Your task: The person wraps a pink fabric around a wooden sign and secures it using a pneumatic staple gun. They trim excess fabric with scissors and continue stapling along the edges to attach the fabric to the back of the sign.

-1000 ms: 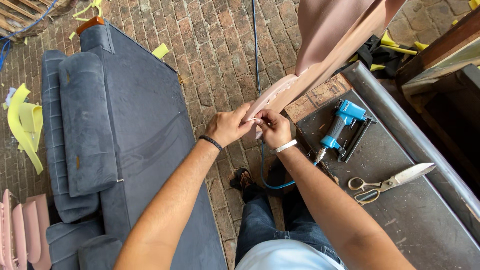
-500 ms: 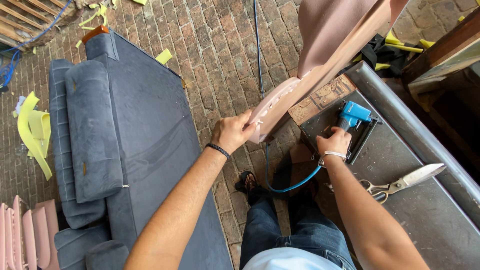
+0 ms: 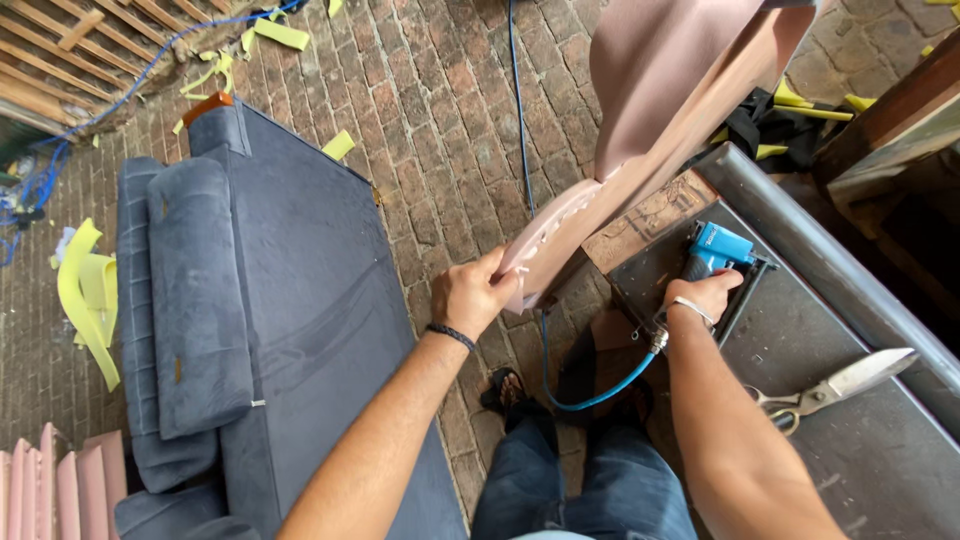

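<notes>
My left hand (image 3: 473,294) pinches the lower edge of a pink upholstered panel (image 3: 668,95) that leans up and away to the upper right, with a wooden frame edge (image 3: 650,215) showing beneath the fabric. My right hand (image 3: 706,293) is closed around the grip of a blue pneumatic staple gun (image 3: 716,247) resting on the dark metal worktable (image 3: 860,460). A blue air hose (image 3: 598,396) loops from the gun down between my legs.
Large scissors (image 3: 838,385) lie on the worktable right of my arm. A grey-blue sofa (image 3: 260,330) lies on the brick floor at left. Yellow foam scraps (image 3: 88,295) and pink cushion pieces (image 3: 55,487) sit far left; wooden slats (image 3: 70,45) top left.
My right hand left the panel edge, moved right to the worktable and took hold of the staple gun. My left hand stayed on the panel.
</notes>
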Demonstrator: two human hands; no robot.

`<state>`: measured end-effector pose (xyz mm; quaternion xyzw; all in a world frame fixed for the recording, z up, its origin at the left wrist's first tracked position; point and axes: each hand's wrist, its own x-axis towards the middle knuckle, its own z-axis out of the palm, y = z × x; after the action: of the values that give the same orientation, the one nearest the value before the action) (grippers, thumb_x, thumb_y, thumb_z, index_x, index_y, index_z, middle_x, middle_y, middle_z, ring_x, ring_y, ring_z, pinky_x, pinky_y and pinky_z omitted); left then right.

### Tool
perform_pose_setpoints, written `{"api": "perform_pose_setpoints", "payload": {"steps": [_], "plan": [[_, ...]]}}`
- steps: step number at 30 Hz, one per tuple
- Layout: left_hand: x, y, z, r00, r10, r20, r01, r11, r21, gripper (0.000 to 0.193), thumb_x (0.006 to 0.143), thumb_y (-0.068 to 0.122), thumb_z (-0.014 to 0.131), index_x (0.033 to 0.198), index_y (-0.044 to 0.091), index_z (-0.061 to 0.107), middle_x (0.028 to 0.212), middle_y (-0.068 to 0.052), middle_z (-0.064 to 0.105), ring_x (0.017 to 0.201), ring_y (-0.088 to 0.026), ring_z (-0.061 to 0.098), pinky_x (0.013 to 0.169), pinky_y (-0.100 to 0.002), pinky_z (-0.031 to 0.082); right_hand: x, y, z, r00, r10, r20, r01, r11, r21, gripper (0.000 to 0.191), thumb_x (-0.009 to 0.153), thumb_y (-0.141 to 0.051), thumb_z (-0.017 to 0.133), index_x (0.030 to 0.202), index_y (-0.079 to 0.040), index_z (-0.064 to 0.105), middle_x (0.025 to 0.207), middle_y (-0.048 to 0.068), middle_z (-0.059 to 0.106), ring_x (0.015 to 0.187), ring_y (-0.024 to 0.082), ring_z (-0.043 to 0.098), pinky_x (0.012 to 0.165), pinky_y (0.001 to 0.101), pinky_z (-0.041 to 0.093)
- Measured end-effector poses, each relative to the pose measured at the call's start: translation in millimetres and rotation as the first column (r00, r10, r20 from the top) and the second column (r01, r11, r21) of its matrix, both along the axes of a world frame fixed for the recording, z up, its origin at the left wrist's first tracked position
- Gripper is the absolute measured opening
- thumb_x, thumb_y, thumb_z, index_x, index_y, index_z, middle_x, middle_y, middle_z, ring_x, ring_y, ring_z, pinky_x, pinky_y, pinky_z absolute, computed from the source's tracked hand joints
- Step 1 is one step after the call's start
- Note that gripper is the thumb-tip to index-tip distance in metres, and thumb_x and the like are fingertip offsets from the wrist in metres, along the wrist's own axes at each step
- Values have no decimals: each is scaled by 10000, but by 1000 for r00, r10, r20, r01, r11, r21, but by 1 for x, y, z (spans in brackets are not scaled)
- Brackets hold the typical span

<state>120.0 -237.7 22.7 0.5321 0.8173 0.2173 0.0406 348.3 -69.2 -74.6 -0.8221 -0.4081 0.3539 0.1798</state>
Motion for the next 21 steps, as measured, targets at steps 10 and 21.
{"api": "perform_pose_setpoints", "payload": {"steps": [10,21], "plan": [[-11,0,-7,985,-140,-103,126,984,-129,282,931,406,683,1107,191,732,671,-26,732,544,-176,705,517,-344,575,-11,-133,34,330,133,-934,16,989,146,154,834,15,698,980,63,684,704,93,641,523,195,588,494,344,498],[4,-3,-1,990,-95,-106,95,995,3,246,867,386,724,993,176,741,655,-88,707,596,-282,725,550,-417,572,-53,-195,28,129,-15,-992,34,999,-11,218,823,-20,710,1037,19,693,647,42,594,508,158,552,479,324,483]]}}
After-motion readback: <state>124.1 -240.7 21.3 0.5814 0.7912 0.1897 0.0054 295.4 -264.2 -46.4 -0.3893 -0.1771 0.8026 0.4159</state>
